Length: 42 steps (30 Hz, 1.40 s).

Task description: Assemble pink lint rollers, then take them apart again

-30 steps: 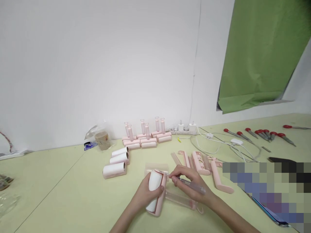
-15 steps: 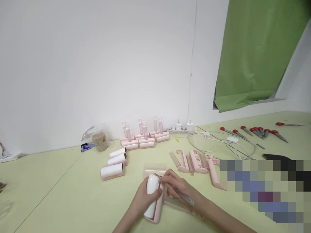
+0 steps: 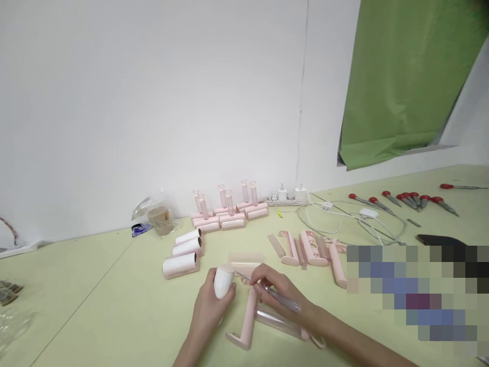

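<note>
My left hand (image 3: 210, 300) is closed around a white lint roll (image 3: 223, 281), tilted with one end towards my right hand. My right hand (image 3: 277, 288) grips a slim tool (image 3: 284, 299) with a clear handle and a thin metal tip pointing at the roll's upper end; whether the tip touches it I cannot tell. Below and between my hands, a pink roller frame (image 3: 249, 323) lies on the table, apart from the roll. Behind it is a clear cover (image 3: 246, 259). A translucent handle piece (image 3: 280, 324) lies under my right forearm.
Several white rolls in pink holders (image 3: 179, 265) lie at left. Assembled pink lint rollers (image 3: 231, 220) line the wall. Pink frames and clear tubes (image 3: 313, 250) lie at right, near cables, a power strip (image 3: 286, 202) and red-ended tools (image 3: 412, 200). A bagged tape roll (image 3: 158, 220) sits back left.
The white roll has come out of the pink frame and moved up and left in my left hand. The frame now lies separate on the table. My right hand keeps the tool.
</note>
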{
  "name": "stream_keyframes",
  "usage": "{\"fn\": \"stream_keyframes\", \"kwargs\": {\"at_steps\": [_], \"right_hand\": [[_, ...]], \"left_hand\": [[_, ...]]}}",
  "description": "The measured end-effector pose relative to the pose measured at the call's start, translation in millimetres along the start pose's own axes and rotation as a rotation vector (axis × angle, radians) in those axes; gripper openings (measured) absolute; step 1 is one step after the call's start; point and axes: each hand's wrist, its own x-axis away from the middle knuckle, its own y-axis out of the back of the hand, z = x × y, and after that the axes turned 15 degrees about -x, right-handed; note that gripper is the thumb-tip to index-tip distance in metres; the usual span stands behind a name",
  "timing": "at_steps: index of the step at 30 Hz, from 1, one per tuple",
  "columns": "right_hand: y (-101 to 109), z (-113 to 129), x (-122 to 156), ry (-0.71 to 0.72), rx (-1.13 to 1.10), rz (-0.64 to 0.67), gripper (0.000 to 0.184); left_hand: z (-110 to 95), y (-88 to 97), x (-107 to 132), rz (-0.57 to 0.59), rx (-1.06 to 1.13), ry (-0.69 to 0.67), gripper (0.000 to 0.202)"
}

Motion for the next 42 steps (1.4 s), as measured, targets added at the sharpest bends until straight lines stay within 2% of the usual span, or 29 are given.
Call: {"fn": "stream_keyframes", "kwargs": {"at_steps": [3, 9, 13, 16, 20, 22, 26, 28, 31, 33, 35, 36, 37, 39, 40, 42], "right_hand": [[1, 9, 2, -0.021, -0.126, -0.001, 0.009], [0, 13, 0, -0.047, -0.118, -0.01, 0.011], [8, 4, -5, -0.134, -0.134, -0.142, 0.015], [19, -6, -11, -0.231, -0.229, -0.256, 0.017], [38, -10, -26, -0.269, -0.383, -0.444, 0.027], [46, -5, -40, -0.248, -0.392, -0.492, 0.032], [53, 8, -71, -0.248, -0.213, -0.487, 0.037], [54, 9, -81, -0.253, -0.145, -0.472, 0.035], [56, 1, -83, -0.329, -0.018, -0.466, 0.036], [54, -10, -77, -0.38, 0.069, -0.427, 0.054], [47, -22, -68, -0.351, 0.001, -0.319, 0.072], [40, -27, -65, -0.31, -0.087, -0.256, 0.072], [33, -32, -62, -0.271, -0.176, -0.203, 0.064], [17, -39, -62, -0.222, -0.295, -0.162, 0.036], [11, -41, -64, -0.21, -0.318, -0.183, 0.027], [8, -41, -69, -0.186, -0.345, -0.294, 0.028]], "left_hand": [[-2, -2.3, 5, 0.05, -0.01, -0.064, 0.02], [-8, -4.1, 3, 0.084, -0.02, -0.092, 0.022], [-14, -3.4, -13, 0.107, -0.06, -0.121, 0.024], [-19, -0.8, -25, 0.123, -0.17, -0.101, 0.022], [-34, 9.1, -41, 0.056, -0.362, -0.086, 0.019], [-45, 12.6, -47, 0.021, -0.396, -0.144, 0.023], [-63, 5.4, -56, -0.01, -0.208, -0.378, 0.036], [-65, -4.2, -61, -0.01, -0.065, -0.42, 0.036], [-63, -17.5, -68, -0.02, 0.144, -0.396, 0.031], [-60, -21.6, -72, -0.064, 0.233, -0.359, 0.031], [-59, -20.5, -73, -0.124, 0.27, -0.313, 0.033], [-60, -18.0, -73, -0.155, 0.286, -0.291, 0.033], [-61, -14.5, -72, -0.182, 0.3, -0.273, 0.032], [-65, -5.0, -69, -0.234, 0.32, -0.239, 0.032], [-66, 0.4, -67, -0.283, 0.329, -0.218, 0.034], [-67, 10.5, -66, -0.428, 0.353, -0.205, 0.043]]}}
